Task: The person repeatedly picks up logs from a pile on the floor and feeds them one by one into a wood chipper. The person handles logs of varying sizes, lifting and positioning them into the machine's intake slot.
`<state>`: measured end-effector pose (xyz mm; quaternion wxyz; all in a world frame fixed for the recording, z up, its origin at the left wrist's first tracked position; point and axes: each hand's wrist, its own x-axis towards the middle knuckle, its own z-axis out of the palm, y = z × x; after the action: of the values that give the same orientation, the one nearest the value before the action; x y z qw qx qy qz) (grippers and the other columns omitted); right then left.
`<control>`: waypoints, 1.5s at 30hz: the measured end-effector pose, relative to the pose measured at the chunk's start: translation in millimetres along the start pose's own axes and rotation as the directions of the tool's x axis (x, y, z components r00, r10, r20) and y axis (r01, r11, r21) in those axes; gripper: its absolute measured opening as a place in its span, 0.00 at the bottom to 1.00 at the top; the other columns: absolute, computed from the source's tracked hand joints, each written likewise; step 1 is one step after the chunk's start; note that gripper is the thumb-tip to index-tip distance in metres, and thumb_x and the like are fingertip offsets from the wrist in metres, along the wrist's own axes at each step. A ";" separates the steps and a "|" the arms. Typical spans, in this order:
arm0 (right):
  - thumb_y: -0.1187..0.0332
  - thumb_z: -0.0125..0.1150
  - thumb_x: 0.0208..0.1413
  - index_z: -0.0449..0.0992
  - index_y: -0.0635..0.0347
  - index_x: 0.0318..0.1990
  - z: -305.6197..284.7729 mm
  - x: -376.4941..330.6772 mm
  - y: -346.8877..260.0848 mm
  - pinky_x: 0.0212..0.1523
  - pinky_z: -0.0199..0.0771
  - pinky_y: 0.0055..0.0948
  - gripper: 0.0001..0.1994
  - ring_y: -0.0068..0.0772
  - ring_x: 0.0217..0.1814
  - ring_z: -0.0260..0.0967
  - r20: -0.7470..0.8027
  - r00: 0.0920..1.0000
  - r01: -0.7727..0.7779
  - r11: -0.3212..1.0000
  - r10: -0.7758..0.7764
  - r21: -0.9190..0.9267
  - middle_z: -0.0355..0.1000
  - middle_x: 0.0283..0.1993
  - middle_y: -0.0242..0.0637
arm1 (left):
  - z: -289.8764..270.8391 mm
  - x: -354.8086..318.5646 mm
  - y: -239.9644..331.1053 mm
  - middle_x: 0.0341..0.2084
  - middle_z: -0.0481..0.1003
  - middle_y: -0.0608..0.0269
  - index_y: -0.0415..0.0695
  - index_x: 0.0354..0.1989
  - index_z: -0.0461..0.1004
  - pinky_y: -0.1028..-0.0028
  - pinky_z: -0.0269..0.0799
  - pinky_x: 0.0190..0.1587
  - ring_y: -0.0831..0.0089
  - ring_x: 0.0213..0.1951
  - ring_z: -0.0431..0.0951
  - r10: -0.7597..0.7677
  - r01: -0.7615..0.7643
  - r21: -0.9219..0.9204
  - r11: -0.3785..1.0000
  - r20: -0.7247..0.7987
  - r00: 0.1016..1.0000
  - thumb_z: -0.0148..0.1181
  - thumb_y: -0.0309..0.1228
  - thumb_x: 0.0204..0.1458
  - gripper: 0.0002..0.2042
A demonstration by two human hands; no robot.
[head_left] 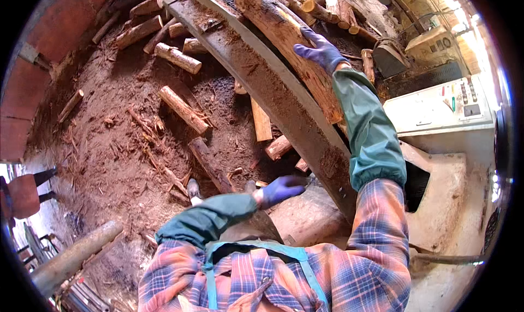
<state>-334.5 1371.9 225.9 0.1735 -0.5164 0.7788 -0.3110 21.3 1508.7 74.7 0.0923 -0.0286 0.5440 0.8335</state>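
Two gloved hands: right hand [322,51] on one log [289,44], left hand [279,189] free.

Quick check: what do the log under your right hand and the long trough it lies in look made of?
Log: raw wood, bark on, rough brown surface, pale cut end. Trough: apparently metal, grey, dusted with sawdust, straight rigid rim. Right hand rests on the log.

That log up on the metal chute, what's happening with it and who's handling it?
A person in a plaid shirt, green sleeve covers and blue gloves is working at a wood-processing machine. Their right hand rests flat on a long bark-covered log lying in the curved metal feed trough. Their left hand hangs lower, near the trough's lower end, holding nothing visible. Cut logs litter the sawdust floor, and a beige control panel sits to the right.
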 end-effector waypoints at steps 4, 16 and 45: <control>0.39 0.63 0.51 0.61 0.60 0.69 -28.6 -44.3 25.6 0.72 0.54 0.34 0.44 0.44 0.72 0.57 -0.096 0.995 -0.047 0.964 0.022 -0.260 0.59 0.70 0.49 | 42.1 -76.1 -68.2 0.48 0.77 0.54 0.36 0.58 0.71 0.68 0.72 0.55 0.68 0.49 0.76 -0.179 0.139 -0.216 0.966 -0.177 0.968 0.59 0.39 0.59 0.23; 0.37 0.55 0.55 0.67 0.49 0.64 19.9 -90.7 -35.8 0.62 0.62 0.49 0.35 0.49 0.63 0.65 -0.527 0.844 -0.477 0.596 0.104 -0.646 0.67 0.62 0.48 | -135.1 -219.4 -91.6 0.44 0.79 0.56 0.35 0.50 0.76 0.72 0.73 0.50 0.68 0.44 0.78 -0.138 0.363 0.261 0.894 -0.610 0.780 0.62 0.37 0.57 0.19; 0.38 0.62 0.50 0.74 0.59 0.57 12.1 -83.8 -7.7 0.58 0.69 0.44 0.36 0.55 0.58 0.71 -0.559 0.825 -0.330 0.875 0.084 -0.355 0.74 0.54 0.55 | -50.2 -331.4 -122.0 0.32 0.80 0.56 0.38 0.43 0.79 0.67 0.73 0.45 0.66 0.37 0.78 -0.247 0.562 0.138 0.816 -0.796 0.553 0.57 0.42 0.54 0.18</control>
<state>-287.9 1442.6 217.7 -0.1334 -0.3461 0.8980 -0.2364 366.4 1469.9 -6.6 0.0575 -0.4765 0.6590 0.5790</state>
